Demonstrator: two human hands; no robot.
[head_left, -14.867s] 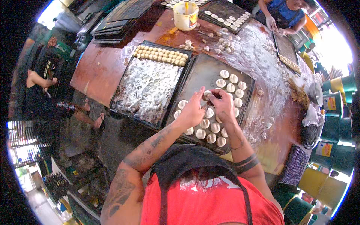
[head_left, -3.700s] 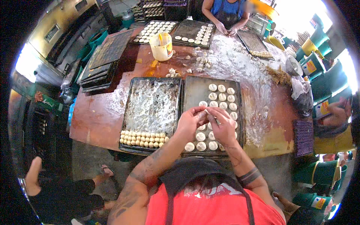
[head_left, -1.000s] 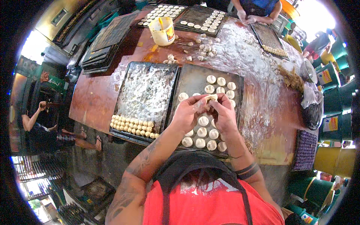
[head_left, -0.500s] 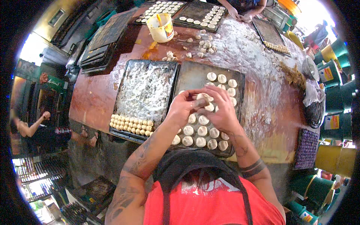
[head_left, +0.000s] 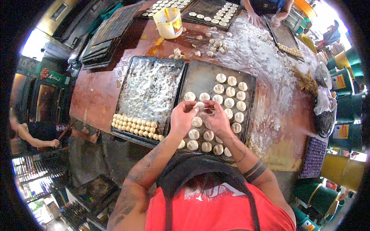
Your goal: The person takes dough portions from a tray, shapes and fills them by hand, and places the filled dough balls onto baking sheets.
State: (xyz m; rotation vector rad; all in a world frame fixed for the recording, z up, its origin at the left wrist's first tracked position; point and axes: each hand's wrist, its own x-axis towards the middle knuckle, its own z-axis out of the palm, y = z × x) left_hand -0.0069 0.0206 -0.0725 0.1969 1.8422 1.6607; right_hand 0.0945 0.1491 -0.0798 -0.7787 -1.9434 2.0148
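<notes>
Dough ball (head_left: pixel 199 106) is up over the baking tray (head_left: pixel 200 75), pinched in the left hand (head_left: pixel 182 119)'s fingers; right hand (head_left: pixel 218 118)'s curl beside it, can't tell if gripping. Light, even pressure should keep it round.

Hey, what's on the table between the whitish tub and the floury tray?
In the head view, a small cluster of pale lumps and an orange smear lie on the tabletop between the tub and floury tray.

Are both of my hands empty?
No, the left hand pinches a pale dough piece, with the right hand right beside it.
</notes>
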